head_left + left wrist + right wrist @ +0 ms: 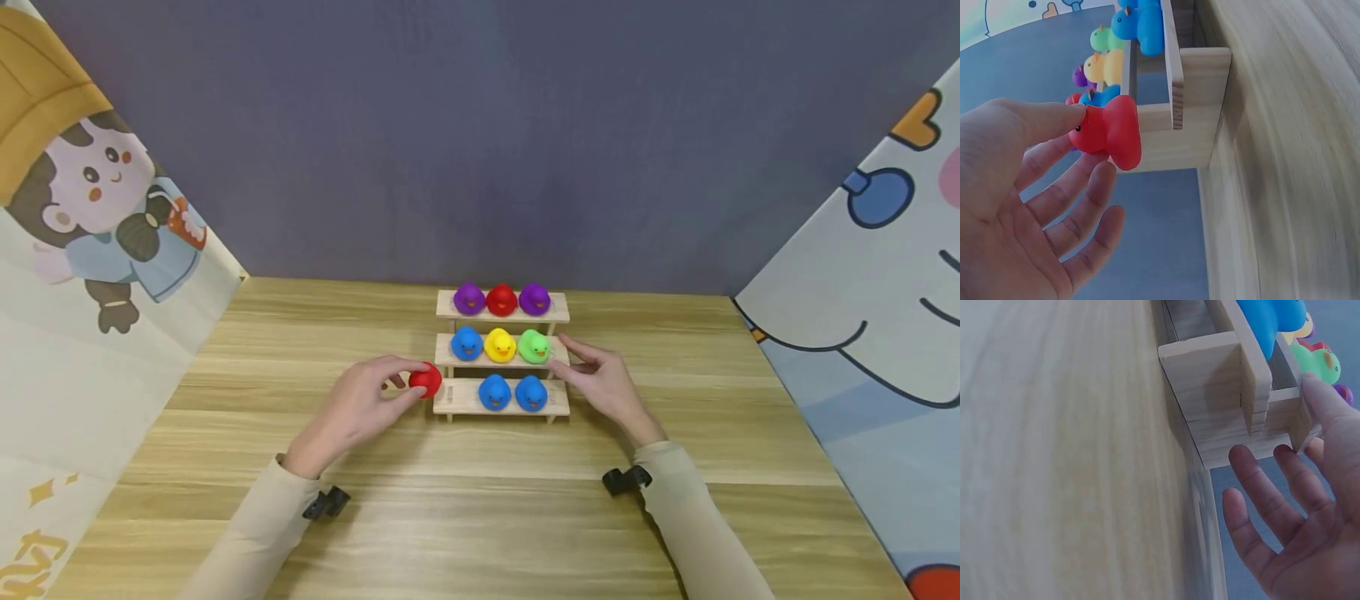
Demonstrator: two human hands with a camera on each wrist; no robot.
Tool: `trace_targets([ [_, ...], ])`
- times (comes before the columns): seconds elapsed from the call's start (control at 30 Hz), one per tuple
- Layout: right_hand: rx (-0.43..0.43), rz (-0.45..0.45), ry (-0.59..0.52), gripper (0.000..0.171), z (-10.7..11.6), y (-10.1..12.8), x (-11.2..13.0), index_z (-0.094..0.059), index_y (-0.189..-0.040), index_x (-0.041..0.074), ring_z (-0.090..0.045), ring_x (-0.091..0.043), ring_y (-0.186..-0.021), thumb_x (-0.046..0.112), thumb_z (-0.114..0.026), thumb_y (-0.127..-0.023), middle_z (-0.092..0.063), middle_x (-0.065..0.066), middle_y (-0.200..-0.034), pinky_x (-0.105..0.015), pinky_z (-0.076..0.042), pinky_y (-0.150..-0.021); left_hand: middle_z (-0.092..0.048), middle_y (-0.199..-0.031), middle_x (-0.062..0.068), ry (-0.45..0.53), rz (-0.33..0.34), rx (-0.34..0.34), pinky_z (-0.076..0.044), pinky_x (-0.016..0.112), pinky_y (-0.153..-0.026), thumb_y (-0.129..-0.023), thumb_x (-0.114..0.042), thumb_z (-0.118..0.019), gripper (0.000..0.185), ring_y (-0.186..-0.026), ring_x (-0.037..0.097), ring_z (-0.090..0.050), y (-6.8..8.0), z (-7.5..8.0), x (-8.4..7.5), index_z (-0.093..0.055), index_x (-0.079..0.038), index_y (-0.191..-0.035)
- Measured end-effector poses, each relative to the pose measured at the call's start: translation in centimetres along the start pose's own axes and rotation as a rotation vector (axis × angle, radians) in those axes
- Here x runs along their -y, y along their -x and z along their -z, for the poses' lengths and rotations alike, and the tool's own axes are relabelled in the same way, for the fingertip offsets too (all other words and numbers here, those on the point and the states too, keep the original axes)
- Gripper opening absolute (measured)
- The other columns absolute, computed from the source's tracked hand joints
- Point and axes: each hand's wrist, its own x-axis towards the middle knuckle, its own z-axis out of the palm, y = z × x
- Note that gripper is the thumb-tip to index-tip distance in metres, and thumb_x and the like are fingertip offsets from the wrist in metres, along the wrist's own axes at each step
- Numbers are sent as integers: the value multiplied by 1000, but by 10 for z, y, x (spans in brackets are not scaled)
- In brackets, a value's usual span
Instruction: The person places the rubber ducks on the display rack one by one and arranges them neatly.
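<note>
One red duck (426,381) is pinched between the thumb and fingertips of the left hand (358,408), held just off the left end of the lowest step of the wooden stepped rack (467,399). To seat it well, in my judgement, the left hand should keep the pinch light, carry the duck level over the vacant spot at that end, set its base flat on the plank clear of the nearer blue duck (494,392), and release only once it stands. The right hand (603,382) holds nothing; its fingers are extended and rest against the rack's right end, by the middle step, and this bracing should be kept so the rack does not slide on the bench (480,517). The red duck is small, glossy and rounded, a broad body under a smaller head; the left wrist view (1109,131) shows a dark eye dot. The beak is not clearly discernible.
</note>
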Motion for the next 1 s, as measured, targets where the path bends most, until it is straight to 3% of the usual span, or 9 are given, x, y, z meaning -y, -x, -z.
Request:
trace_targets([
  [0.63, -1, 1, -7, 67, 0, 0, 1, -61, -151, 17, -79, -32, -108, 45, -82, -94, -59, -11, -155, -22, -62, -82, -78, -124, 0, 6, -66, 35, -55, 31, -77, -95, -20, -80, 32, -89, 11, -68, -11, -25, -18, -78, -22, -127],
  [1.0, 4, -15, -5, 68, -1, 0, 0, -60, -152, 20, -78, -33, -111, 48, -81, -94, -58, -9, -157, -21, -62, -81, -78, -119, -4, 10, -57, 70, -53, 30, -77, -96, -24, -79, 29, -87, 8, -68, -16, -36, -21, -78, -22, -126],
])
